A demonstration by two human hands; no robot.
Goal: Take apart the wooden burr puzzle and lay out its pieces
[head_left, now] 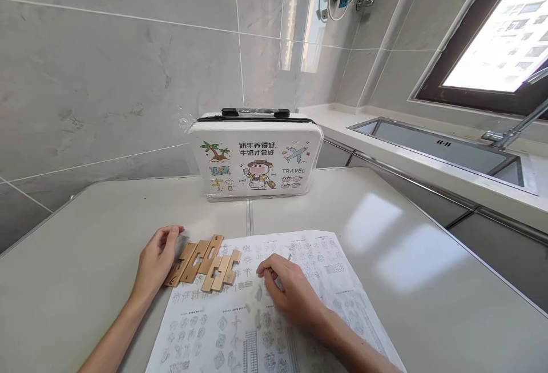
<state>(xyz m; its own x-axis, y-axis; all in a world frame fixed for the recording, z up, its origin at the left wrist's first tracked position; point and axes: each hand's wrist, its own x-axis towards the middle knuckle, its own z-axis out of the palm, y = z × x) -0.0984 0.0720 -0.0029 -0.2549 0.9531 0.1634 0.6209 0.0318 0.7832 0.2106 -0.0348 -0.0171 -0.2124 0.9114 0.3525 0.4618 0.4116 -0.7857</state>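
My left hand (158, 256) rests on its side on the table, just left of a group of notched wooden puzzle pieces (197, 261). Its fingers are curled in, and nothing shows between them. The flat pieces lie side by side in two slanted rows; some carry marks such as a 2, and gaps show between their notches. Beneath them is a large printed instruction sheet (222, 310) with small line drawings. Over the sheet's middle, my right hand (289, 287) has its thumb and fingers bent together, so whatever they may hold is hidden. It stays apart from the pieces.
A white carrying case (257, 159) with cartoon prints stands upright at the back of the white table (85, 230), near the tiled wall. To the right is a counter with a sink (428, 144) and a tap (505, 133), below a window.
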